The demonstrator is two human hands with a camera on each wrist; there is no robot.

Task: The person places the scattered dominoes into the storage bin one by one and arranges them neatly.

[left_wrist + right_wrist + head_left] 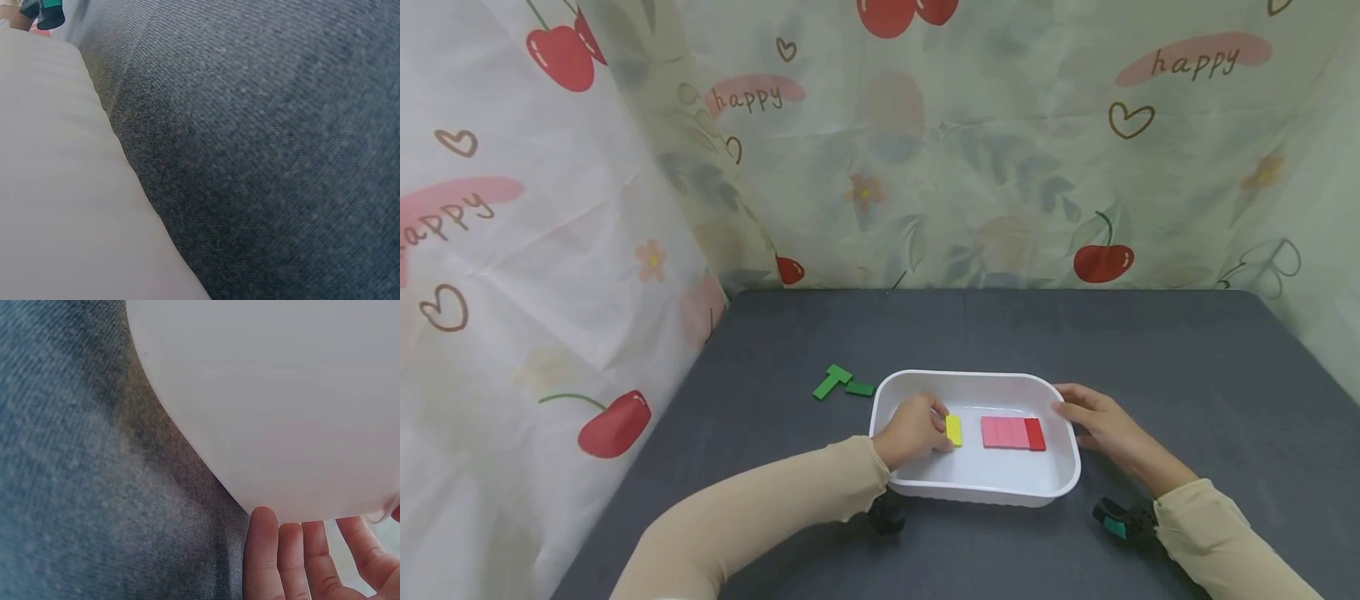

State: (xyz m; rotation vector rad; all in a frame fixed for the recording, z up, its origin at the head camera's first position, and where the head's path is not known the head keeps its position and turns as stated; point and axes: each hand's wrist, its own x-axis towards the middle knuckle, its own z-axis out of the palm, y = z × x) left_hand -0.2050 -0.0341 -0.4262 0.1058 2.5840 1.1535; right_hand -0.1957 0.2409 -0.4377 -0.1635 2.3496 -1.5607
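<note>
Leftmost on the dark grey surface (760,417), three green blocks (833,382) lie outside the white tray (977,471), off its ten o'clock side. Two of them meet in a T shape; the third lies just beside the tray's rim.

The left sleeve (767,492), beige, comes in from eight o'clock, and the left hand (912,429) reaches over the rim at nine o'clock, into the tray. Its thumb and fingers pinch a yellow block (953,432), which sits a little to the nine o'clock side of the tray's middle; whether the block touches the tray's floor, I cannot tell.

Right of a bare strip of white floor comes a row of pink blocks (1003,432), set side by side toward three o'clock. A red block (1035,434) closes the row at its three o'clock end, touching the last pink one.

At the tray's three o'clock end, the right hand (1101,425) holds the rim, thumb over the edge and fingers against the outer wall. The right wrist view shows the fingertips (263,528) close together, nearly straight, along that wall. The right sleeve (1217,533), also beige, comes in from four o'clock, with a black-and-teal wrist device (1123,518) at its cuff.
</note>
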